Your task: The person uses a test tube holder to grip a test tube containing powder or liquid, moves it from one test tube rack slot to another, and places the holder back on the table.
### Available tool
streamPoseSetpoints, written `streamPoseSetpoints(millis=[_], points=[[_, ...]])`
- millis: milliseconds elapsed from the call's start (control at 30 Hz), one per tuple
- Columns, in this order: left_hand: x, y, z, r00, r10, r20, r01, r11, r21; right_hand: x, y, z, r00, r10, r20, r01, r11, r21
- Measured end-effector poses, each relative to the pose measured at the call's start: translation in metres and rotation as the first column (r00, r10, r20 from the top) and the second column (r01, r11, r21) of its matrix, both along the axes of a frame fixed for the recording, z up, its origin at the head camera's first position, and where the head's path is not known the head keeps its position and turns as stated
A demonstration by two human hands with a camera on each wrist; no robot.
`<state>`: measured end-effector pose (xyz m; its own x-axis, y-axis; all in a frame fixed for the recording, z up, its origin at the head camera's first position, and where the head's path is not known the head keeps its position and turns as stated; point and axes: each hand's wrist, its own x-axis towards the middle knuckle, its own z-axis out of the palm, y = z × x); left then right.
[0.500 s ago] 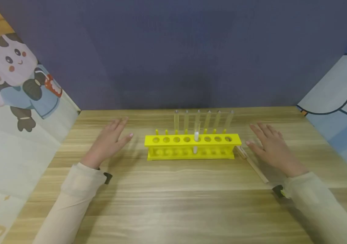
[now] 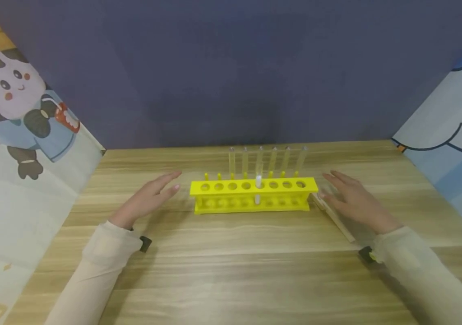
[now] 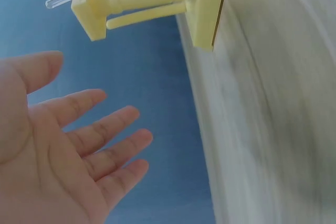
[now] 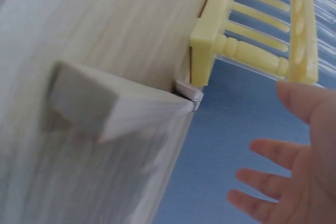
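A yellow test tube rack (image 2: 231, 192) stands on the table between my two hands. One clear test tube with a white lower part (image 2: 258, 181) sits upright in a middle hole. Several clear test tubes (image 2: 273, 160) rise along the rack's back row, their rounded ends up. My left hand (image 2: 147, 201) hovers left of the rack, fingers extended and palm turned inward, holding nothing. To the right, my right hand (image 2: 357, 203) is likewise held out with spread fingers, its thumb (image 4: 302, 100) near the rack's end. Below it lies a wooden test tube clamp (image 2: 336, 221).
The wood-grain table (image 2: 231, 271) ends at a dark blue panel (image 2: 231, 81) behind the rack. Printed cartoon panels stand at the left (image 2: 7, 189) and right (image 2: 458, 149) sides. Black wrist cameras (image 2: 145, 244) hang at my sleeves.
Both hands have moved inward, closer to the ends of the rack, and their palms have turned more toward it. The rack, tubes and clamp stay in place on the table.
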<state>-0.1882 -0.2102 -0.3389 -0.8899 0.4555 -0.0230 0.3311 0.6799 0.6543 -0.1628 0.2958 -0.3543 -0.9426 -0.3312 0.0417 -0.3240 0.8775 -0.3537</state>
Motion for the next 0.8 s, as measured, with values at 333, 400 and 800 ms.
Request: streamPoseSetpoints(millis=[333,400,800], points=[[0.001,0.01,-0.013,0.995,-0.044,0.086,0.037,0.996,0.079,-0.003,-0.006,-0.007,0.994,-0.006,0.106,0.009,1.0,-0.027],[0.001,0.013,-0.015,0.996,-0.04,0.086,0.035,0.998,0.056,-0.003,-0.008,-0.008,0.992,-0.005,0.124,0.009,0.999,-0.031],[-0.003,0.029,-0.027,0.998,-0.049,0.03,0.046,0.995,0.092,-0.007,-0.011,-0.018,0.993,-0.013,0.12,0.009,0.999,0.039]])
